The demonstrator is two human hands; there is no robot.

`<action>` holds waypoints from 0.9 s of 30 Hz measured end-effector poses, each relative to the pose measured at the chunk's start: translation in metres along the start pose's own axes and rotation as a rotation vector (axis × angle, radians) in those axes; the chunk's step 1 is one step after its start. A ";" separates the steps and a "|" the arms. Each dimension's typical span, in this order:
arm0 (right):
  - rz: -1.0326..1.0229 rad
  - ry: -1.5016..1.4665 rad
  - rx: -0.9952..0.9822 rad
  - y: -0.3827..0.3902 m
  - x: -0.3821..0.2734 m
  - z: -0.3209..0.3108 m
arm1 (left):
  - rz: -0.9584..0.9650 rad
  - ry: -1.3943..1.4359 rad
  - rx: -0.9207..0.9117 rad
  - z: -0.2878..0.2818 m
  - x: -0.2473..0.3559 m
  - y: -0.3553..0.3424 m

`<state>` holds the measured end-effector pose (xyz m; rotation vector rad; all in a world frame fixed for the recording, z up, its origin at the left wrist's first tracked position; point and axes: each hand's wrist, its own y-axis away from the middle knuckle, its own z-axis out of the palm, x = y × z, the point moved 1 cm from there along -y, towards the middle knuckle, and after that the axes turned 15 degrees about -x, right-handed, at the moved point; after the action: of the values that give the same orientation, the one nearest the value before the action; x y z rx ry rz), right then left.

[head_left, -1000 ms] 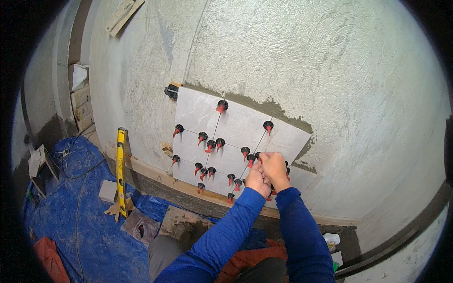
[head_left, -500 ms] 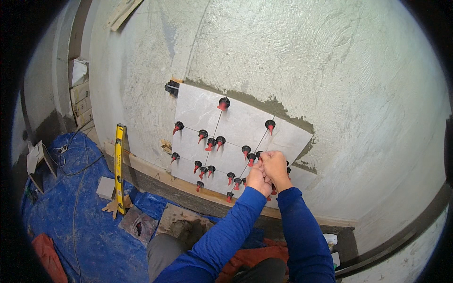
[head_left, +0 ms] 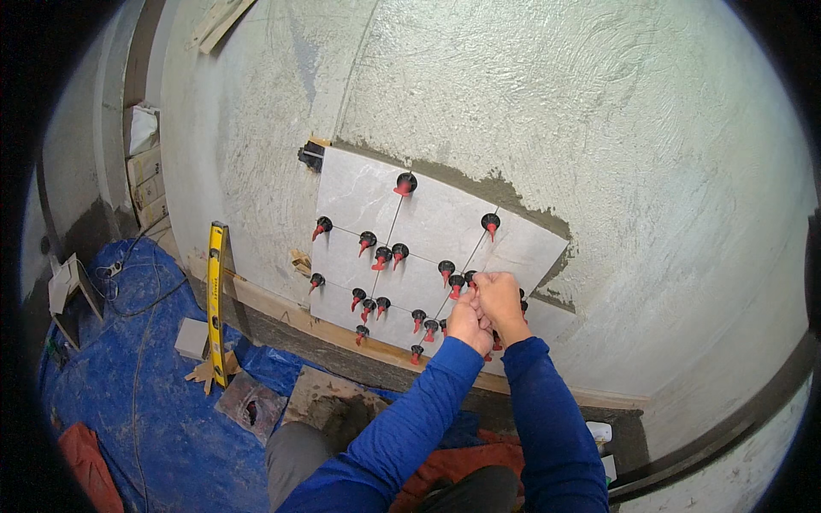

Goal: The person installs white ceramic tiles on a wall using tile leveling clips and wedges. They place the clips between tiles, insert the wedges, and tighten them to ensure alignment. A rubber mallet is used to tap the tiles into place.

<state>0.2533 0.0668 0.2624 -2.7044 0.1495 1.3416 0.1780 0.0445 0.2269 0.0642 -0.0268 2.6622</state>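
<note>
Several light grey tiles (head_left: 428,227) are stuck to a rough plastered wall (head_left: 616,128), with grey mortar showing along their upper right edge. Red and black levelling clips (head_left: 382,255) stand out of the joints between them. My left hand (head_left: 467,321) and my right hand (head_left: 500,303) are pressed together at a joint near the lower right tiles, fingers pinched around a clip that they mostly hide. Both arms wear blue sleeves.
A yellow spirit level (head_left: 215,299) leans against the wall at the left. A wooden batten (head_left: 282,309) runs under the tiles. Blue tarpaulin (head_left: 128,402) covers the floor, with a loose tile piece (head_left: 191,339), a cable and stacked boxes (head_left: 145,175) further left.
Both hands stay together at the same joint; only the view shifts slightly. The fingers move a little at the clip.
</note>
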 end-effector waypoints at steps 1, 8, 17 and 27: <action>0.006 -0.036 -0.015 0.000 0.000 -0.001 | 0.003 -0.005 -0.002 0.000 0.000 0.001; 0.009 -0.147 -0.089 0.004 0.000 -0.004 | 0.022 0.030 -0.114 -0.015 -0.003 -0.005; 0.054 -0.248 -0.106 -0.001 0.003 -0.002 | 0.027 -0.005 -0.090 -0.016 -0.003 -0.011; -0.019 -0.222 -0.088 0.000 0.006 0.004 | 0.052 0.037 -0.093 -0.024 -0.006 -0.017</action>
<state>0.2542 0.0673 0.2553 -2.5931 0.0439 1.6663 0.1900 0.0572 0.2031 -0.0163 -0.1421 2.7096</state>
